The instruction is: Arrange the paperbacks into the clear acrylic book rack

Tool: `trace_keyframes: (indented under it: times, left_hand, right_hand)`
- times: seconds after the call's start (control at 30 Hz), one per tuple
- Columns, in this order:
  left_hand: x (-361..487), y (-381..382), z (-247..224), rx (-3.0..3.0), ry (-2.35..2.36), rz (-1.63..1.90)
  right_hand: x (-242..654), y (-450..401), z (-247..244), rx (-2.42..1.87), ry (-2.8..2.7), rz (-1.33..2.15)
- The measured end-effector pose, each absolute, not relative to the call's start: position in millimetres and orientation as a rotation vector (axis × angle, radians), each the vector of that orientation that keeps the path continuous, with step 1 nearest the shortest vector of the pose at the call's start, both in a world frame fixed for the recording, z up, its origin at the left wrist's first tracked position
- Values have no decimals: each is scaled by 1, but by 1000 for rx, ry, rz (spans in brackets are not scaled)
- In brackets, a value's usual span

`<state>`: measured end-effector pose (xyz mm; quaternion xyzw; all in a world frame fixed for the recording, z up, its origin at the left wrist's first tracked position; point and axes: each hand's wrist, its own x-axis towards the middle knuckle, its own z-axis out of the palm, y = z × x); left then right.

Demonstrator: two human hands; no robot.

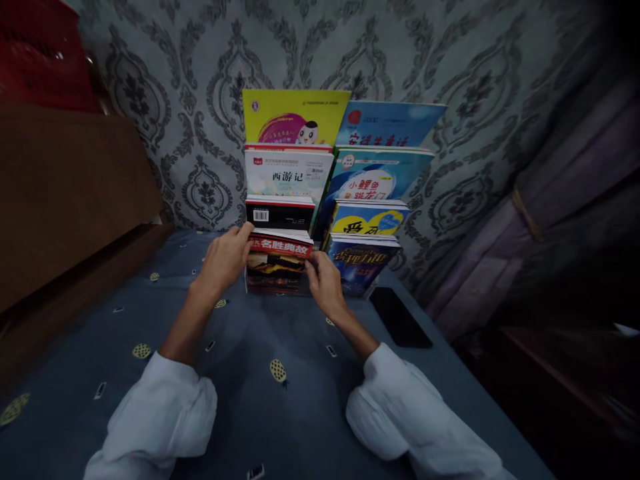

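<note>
Two columns of books stand in stepped rows against the wall. At the front of the left column is a red-and-dark book [277, 261]. My left hand [226, 259] has its curled fingers at that book's upper left edge, and my right hand [325, 281] pinches its right edge. Behind it stand a black book with a barcode [280, 215], a white book [287, 175] and a yellow book [295, 113]. The right column holds a dark blue book [361, 265] in front, then a yellow-and-blue one [369, 219] and blue ones [385, 167] behind.
A black phone [400, 317] lies right of the books on the blue patterned cloth [240, 400]. A brown wooden cabinet [70, 200] with a red bag [43, 57] on it is at left. A purple curtain [500, 220] hangs at right.
</note>
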<state>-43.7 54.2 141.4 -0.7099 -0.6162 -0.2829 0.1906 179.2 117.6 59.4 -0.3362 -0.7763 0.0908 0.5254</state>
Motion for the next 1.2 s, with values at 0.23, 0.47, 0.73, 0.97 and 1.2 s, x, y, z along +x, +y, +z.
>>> trace_keyframes:
  times: [0.23,0.47,0.73,0.97,1.2]
  left_hand:
    - [-27,37,153,-1893,-1923,-341]
    - [-15,33,158,-1890,-1992,-125]
    - [-14,38,154,-1894,-2011,-165]
    - [-22,47,142,-1876,-2058,-469]
    - [-32,60,130,-1842,-2149,-853]
  right_hand:
    - [179,117,59,-826,-1902,202]
    - [178,119,54,-850,-1906,205]
    - [178,123,54,-897,-1906,209]
    - [180,120,51,-961,-1891,209]
    - [173,116,58,-845,-1797,175]
